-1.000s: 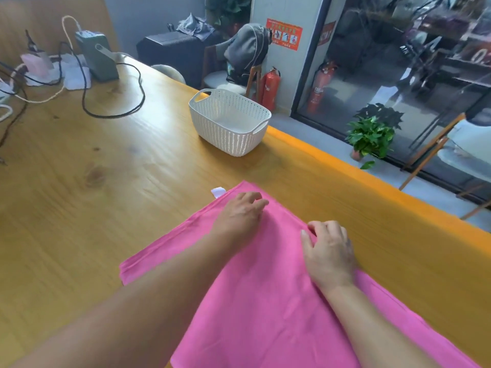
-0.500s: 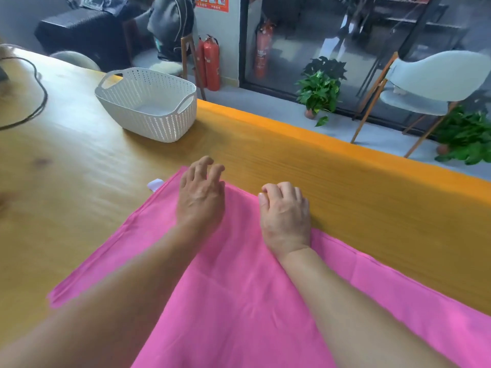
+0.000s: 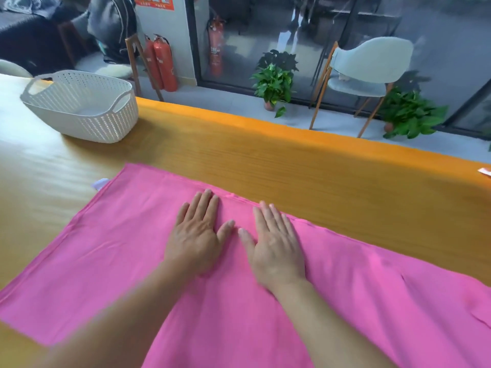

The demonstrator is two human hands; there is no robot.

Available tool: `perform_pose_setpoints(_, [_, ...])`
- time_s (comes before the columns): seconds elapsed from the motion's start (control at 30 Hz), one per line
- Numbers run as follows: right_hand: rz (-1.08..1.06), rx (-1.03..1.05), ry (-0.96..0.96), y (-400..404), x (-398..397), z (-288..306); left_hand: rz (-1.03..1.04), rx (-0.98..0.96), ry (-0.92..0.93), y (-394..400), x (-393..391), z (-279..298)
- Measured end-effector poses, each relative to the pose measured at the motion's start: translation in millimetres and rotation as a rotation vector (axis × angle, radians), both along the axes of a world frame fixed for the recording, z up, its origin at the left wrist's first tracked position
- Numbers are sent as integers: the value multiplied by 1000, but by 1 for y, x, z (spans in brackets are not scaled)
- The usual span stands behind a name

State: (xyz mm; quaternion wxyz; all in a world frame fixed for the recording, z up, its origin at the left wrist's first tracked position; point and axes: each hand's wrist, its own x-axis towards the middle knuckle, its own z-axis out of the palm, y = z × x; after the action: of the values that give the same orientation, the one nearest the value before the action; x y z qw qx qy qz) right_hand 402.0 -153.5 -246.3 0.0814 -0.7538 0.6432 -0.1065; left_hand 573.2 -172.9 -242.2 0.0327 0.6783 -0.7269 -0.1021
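A large pink cloth (image 3: 111,256) lies spread flat on the wooden table (image 3: 305,176), running from the left edge of view to the lower right. My left hand (image 3: 198,235) presses flat on the cloth near its far edge, fingers straight. My right hand (image 3: 276,245) lies flat beside it, fingers straight, thumbs almost touching. A small white tag (image 3: 99,184) sticks out at the cloth's far left corner. Some wrinkles show in the cloth at the right.
A white perforated plastic basket (image 3: 79,104) stands on the table at the back left. Beyond the table's far edge are fire extinguishers (image 3: 162,65), potted plants (image 3: 273,83) and a pale chair (image 3: 369,73). A small white scrap (image 3: 485,171) lies at the right edge.
Both hands went from curled at the cloth's far edge to flat with fingers spread on the cloth. The view has swung right, so the basket sits further left.
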Motion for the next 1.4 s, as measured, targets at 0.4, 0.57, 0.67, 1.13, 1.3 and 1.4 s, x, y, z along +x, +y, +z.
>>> perform_pose_setpoints(0.4, [57,29,-64,70,-66,14,-47,-29,114,49,-90,1])
perform_pose_setpoints(0.57, [-110,124,106,70,-179,12,-71,17,-21,49,-89,-1])
perform_pose_setpoints(0.67, [-230,74,-25,77,-196,24,-35,22,7,53,-106,9])
perform_pose_setpoints(1.13, [-494,498,-237,165,-286,76,-659,67,338,75,-297,51])
perform_pose_setpoints(1.3, [-539,583,-453,167,-294,86,-799,179,-24,69,-316,68])
perform_pose_setpoints(1.4, [-666,567,-802,167,-296,86,-799,246,-14,72,-323,74])
